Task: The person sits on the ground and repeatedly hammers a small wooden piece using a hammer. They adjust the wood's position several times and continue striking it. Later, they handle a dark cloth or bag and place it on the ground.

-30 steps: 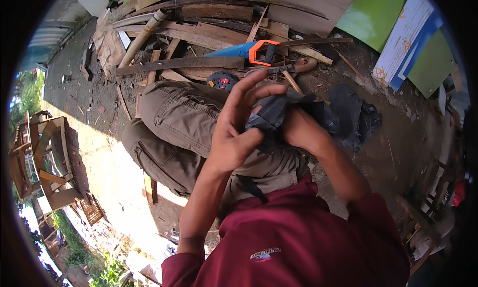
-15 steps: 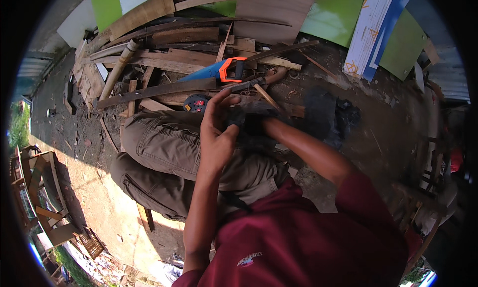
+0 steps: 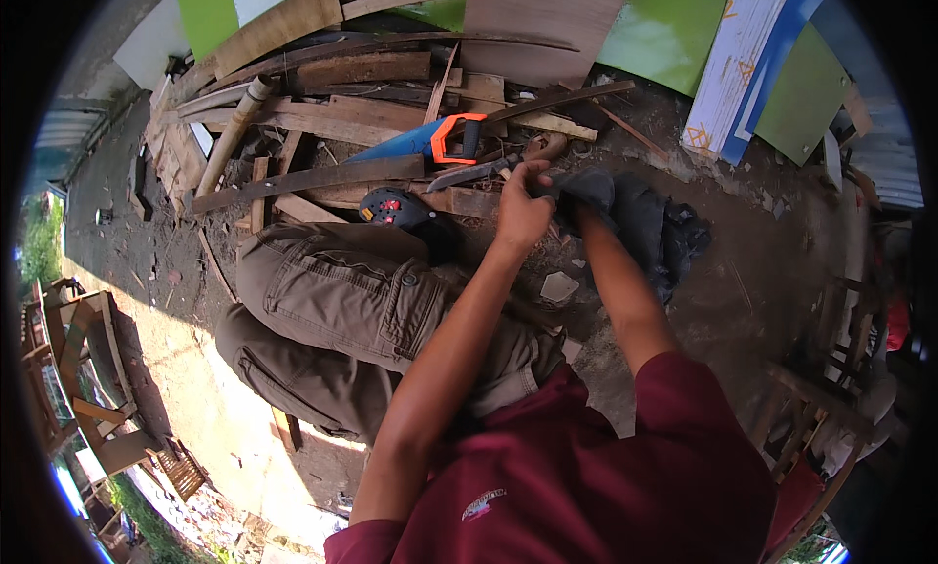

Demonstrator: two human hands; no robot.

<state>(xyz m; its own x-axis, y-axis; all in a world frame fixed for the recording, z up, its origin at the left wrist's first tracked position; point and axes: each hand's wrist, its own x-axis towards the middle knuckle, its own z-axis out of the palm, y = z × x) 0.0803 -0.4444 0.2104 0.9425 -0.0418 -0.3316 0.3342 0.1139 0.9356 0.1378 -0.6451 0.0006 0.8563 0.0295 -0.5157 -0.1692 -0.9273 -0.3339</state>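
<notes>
My left hand (image 3: 526,215) reaches forward past my knee, fingers curled and thumb against a dark grey cloth-like piece (image 3: 588,185). The same dark piece covers my right hand, whose fingers are hidden; only the bare forearm (image 3: 625,290) shows. Whether it is a glove or a loose cloth I cannot tell. Just beyond my left hand lies a hammer-like tool (image 3: 471,175) with a dark metal head; my hand hides most of its wooden handle. A crumpled black plastic sheet (image 3: 674,234) lies on the ground beside my right forearm.
A handsaw (image 3: 430,140) with an orange and black handle rests on piled boards (image 3: 342,114). A dark clog (image 3: 396,210) is by my knee. Painted panels (image 3: 664,36) lean at the back. A wooden frame (image 3: 93,368) stands at left.
Both hands have moved forward and right, away from my lap. My left hand now covers the tool's handle from view. The dark piece has come along with my right hand.
</notes>
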